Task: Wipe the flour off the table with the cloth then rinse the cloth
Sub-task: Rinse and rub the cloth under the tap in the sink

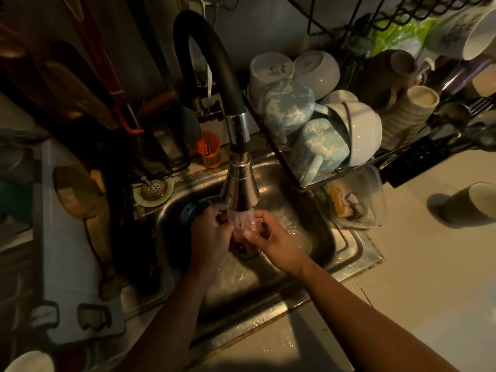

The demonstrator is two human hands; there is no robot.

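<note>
Head view, dim light, read left to right. Far left: a white board (67, 264) lies along the sink edge with a wooden spoon (76, 191) on it; neither is part of the task. Next, the strainer plug (153, 189) sits on the sink's back corner. Centre: the faucet (240, 183) is running, its stream falling straight between my two hands. My left hand (210, 234) has its fingers curled round the left side of the cloth (243, 244). The cloth is a dark, bunched wad held low over the basin of the sink (346, 253), directly under the spout and touching the water. My right hand (276, 240) grips the cloth's other side, fingers bent in toward the left hand. The bundle is shadowed, so I cannot say whether flour remains in it. Right of the sink: a dish rack (292, 167) loaded with mugs (316, 146), a clear tub (375, 183) below it, then pale counter (429, 277) with a dark cup (469, 205). Progress, my judgement: the cloth being at the tap suggests that wiping is finished, though the floured table is not identifiable here to confirm. Rinse is in hand. Left: work the cloth through, wring, shut off the water.
</note>
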